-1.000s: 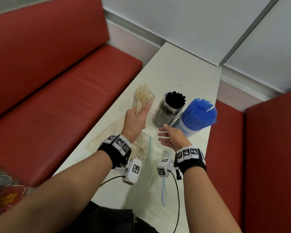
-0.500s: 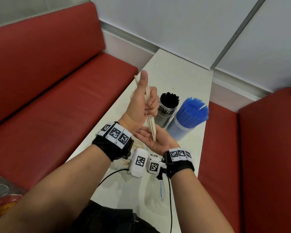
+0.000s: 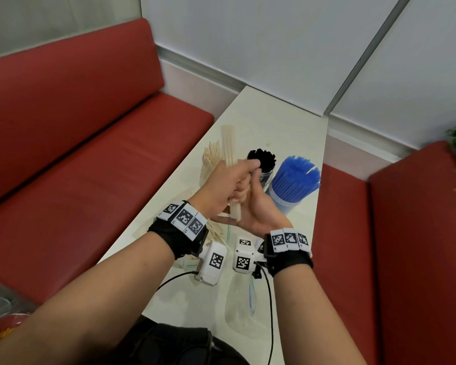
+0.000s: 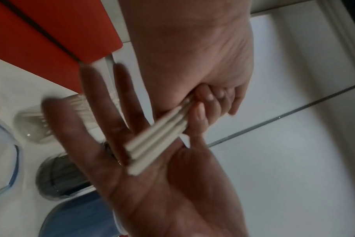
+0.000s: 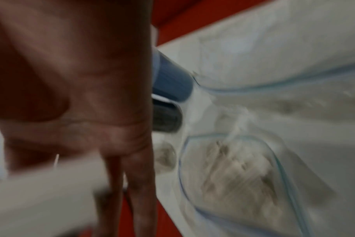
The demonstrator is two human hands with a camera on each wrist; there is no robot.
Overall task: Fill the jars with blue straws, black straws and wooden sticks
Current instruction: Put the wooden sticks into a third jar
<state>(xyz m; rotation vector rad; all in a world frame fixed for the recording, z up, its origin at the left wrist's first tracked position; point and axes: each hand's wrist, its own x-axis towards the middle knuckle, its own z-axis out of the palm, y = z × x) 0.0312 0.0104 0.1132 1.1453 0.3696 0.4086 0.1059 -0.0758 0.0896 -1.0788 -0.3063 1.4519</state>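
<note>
Head view: left hand [image 3: 223, 184] grips a small bundle of wooden sticks [image 3: 229, 146], fingers curled round them, bundle upright above the table [image 3: 287, 122]. Lower ends of the bundle rest against the palm of the right hand [image 3: 261, 209], which lies flat beneath with fingers straight and apart, holding nothing. Both hands are raised over the table's middle, just in front of the jars.

Three jars stand in a row across the table. Stick jar [image 3: 209, 159], toward the left edge, holds many sticks and is partly hidden by the left hand. Black-straw jar [image 3: 263, 164] stands in the middle, full. Blue-straw jar [image 3: 294, 180], at the right edge, is full, with one straw leaning out of line.

Loose sticks [image 3: 216, 233] lie on the table below the left wrist. A clear zip bag [image 3: 244, 309] lies flat toward the near edge.

Left wrist view: stick ends [image 4: 152, 149] sit on the open right palm [image 4: 162, 184]; left fingertips [image 4: 200, 112] clamp the bundle higher up.

Right wrist view: heavily blurred; a bag with sticks inside [image 5: 233, 173] shows on the table.

Red benches [image 3: 90, 154] flank the table on both sides.
</note>
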